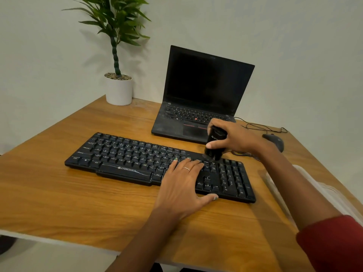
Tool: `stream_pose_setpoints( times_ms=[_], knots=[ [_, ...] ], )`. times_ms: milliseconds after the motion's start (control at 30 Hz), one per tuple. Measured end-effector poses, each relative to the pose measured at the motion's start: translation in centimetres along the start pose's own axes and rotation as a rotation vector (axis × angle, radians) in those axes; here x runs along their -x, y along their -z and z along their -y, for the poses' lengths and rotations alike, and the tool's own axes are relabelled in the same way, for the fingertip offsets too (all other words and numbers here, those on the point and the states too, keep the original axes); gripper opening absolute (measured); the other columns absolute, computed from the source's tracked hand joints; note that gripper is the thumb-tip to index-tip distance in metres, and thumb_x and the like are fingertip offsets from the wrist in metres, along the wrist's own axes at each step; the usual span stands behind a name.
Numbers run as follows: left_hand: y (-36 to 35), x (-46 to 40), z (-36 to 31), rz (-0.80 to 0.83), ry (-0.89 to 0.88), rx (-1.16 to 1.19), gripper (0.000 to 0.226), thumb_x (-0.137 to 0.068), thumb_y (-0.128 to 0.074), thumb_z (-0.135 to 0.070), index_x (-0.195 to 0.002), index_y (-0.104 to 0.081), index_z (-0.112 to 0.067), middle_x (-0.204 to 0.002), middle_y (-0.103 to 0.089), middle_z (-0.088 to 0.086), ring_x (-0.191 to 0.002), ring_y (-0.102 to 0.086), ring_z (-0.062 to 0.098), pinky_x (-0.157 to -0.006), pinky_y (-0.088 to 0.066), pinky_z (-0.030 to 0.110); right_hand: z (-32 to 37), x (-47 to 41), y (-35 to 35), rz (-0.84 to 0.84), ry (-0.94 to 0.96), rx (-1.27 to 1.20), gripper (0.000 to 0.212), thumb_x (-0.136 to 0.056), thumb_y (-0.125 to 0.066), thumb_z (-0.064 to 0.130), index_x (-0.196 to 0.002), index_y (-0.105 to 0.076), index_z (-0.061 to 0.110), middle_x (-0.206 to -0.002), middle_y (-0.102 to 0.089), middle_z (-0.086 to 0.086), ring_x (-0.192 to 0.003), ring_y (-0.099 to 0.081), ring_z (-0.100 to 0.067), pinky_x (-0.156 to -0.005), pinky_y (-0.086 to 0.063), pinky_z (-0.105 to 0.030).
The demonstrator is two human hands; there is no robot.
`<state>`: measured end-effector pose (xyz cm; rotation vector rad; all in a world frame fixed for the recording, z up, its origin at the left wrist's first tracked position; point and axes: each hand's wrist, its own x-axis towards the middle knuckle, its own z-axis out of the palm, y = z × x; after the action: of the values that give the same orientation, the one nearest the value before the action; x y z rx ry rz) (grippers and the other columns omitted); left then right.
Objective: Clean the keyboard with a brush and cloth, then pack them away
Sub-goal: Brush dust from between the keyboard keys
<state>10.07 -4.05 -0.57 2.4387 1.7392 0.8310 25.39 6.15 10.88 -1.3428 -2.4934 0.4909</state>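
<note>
Both hands work at the keyboard (125, 160): the left hand (182, 185) lies flat on its keys, fingers straight; the right hand (233, 138) grips a black brush (215, 143) upright over the top row.

An open black laptop (198, 99) with a dark screen stands on the wooden desk (59, 183), a green plant in a white pot (118, 91) to its left, a dark corded mouse (274, 141) to its right.

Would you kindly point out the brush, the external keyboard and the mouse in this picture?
brush (215, 143): head view, on its black body below the right hand's grip.
external keyboard (125, 154): head view, on the letter keys.
mouse (275, 140): head view, on its rounded back.
</note>
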Motion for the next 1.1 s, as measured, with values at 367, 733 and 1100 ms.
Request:
stream_pose_setpoints(
  times_ms=[367,733,1100],
  knots=[
    [0.1,0.1,0.0,0.000,-0.006,0.000,0.088,-0.081,-0.042,-0.077,-0.150,-0.023,-0.026,-0.156,-0.025,-0.008,-0.145,-0.013,0.010,-0.119,0.000,0.033,0.9,-0.8,0.4,0.050,-0.051,0.151,0.028,-0.083,-0.069,0.025,-0.101,-0.049,0.020,-0.101,-0.054,0.004,-0.091,-0.054,-0.016,-0.064,-0.049,-0.021],
    [0.1,0.1,0.0,-0.001,-0.003,0.005,0.088,-0.081,-0.043,-0.077,-0.150,-0.023,-0.025,-0.156,-0.025,-0.007,-0.145,-0.012,0.011,-0.118,0.002,0.033,-0.1,-0.7,-1.1,-0.077,-0.054,-0.042,0.029,-0.083,-0.069,0.027,-0.102,-0.048,0.020,-0.101,-0.055,0.004,-0.090,-0.058,-0.016,-0.062,-0.054,-0.022],
    [0.0,0.0,0.0,0.005,-0.003,-0.005,0.089,-0.081,-0.041,-0.078,-0.150,-0.022,-0.026,-0.156,-0.024,-0.008,-0.145,-0.012,0.010,-0.119,0.001,0.033,1.1,-0.7,-0.7,-0.020,-0.084,0.046,0.029,-0.084,-0.068,0.026,-0.102,-0.046,0.018,-0.100,-0.055,0.000,-0.089,-0.059,-0.019,-0.064,-0.058,-0.028]
  ],
)
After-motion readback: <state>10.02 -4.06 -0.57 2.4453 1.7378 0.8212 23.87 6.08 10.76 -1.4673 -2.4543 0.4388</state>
